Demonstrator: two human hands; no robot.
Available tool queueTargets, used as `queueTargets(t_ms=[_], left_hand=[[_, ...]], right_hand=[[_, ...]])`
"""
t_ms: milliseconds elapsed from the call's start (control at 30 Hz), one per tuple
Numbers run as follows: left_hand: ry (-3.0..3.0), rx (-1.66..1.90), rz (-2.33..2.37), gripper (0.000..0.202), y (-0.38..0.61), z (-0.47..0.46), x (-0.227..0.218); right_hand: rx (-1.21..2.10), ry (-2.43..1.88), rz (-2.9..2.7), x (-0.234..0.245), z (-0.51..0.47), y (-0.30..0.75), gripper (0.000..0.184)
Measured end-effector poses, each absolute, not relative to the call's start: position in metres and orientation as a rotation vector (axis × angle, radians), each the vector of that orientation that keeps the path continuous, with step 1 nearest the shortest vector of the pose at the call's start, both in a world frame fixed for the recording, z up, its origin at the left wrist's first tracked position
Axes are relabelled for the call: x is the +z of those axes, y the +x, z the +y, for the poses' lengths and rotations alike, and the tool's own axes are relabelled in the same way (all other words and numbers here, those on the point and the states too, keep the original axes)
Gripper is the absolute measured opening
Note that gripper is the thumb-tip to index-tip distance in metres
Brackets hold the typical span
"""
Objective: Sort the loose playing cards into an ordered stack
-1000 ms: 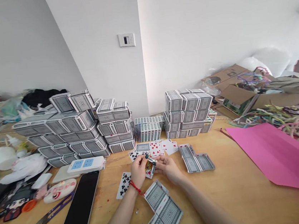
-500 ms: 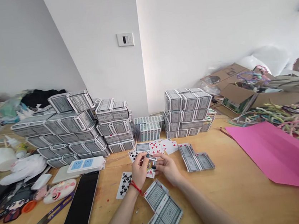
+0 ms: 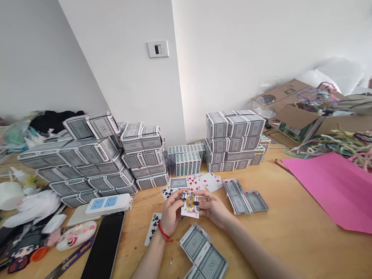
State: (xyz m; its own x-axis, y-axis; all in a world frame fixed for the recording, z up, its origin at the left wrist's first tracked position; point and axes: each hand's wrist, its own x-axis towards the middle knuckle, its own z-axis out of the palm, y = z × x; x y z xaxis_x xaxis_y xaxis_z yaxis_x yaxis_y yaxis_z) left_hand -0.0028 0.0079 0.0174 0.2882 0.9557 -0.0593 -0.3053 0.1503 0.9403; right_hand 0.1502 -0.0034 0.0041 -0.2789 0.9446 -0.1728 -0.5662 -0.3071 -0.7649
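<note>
Between my two hands is a playing card with a coloured court figure, its face turned toward me. My left hand, with a red cord at the wrist, grips its left side. The fingers of my right hand close on its right side. Whether more cards lie behind it, I cannot tell. A ten of clubs lies left of my left hand. Just beyond my fingers several loose cards overlap on the table. Nearer me sits an angular piece built of joined grey-backed cards; a smaller one lies to the right.
Tall stacks of card-built blocks stand at the left and right. A phone, scissors and a power strip lie on the left. Pink paper and a yarn-filled cardboard box occupy the right.
The card in my hands has been raised slightly and turned so its face shows more fully. Both hands have shifted, with the fingers now at its two sides.
</note>
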Motion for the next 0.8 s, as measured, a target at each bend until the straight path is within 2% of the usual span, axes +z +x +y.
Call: queueTargets(t_ms=[333, 600, 800], left_hand=[[0.961, 1.077, 0.868, 0.025, 0.001, 0.008, 0.019], [0.980, 1.169, 0.955, 0.010, 0.005, 0.007, 0.015], [1.119, 1.282, 1.040, 0.004, 0.005, 0.007, 0.015]], right_hand=[[1.818, -0.756, -0.698, 0.004, -0.004, 0.151, 0.034], [1.744, -0.823, -0.613, 0.005, -0.006, 0.142, 0.015], [1.834, -0.783, -0.638, 0.005, -0.005, 0.144, 0.018]])
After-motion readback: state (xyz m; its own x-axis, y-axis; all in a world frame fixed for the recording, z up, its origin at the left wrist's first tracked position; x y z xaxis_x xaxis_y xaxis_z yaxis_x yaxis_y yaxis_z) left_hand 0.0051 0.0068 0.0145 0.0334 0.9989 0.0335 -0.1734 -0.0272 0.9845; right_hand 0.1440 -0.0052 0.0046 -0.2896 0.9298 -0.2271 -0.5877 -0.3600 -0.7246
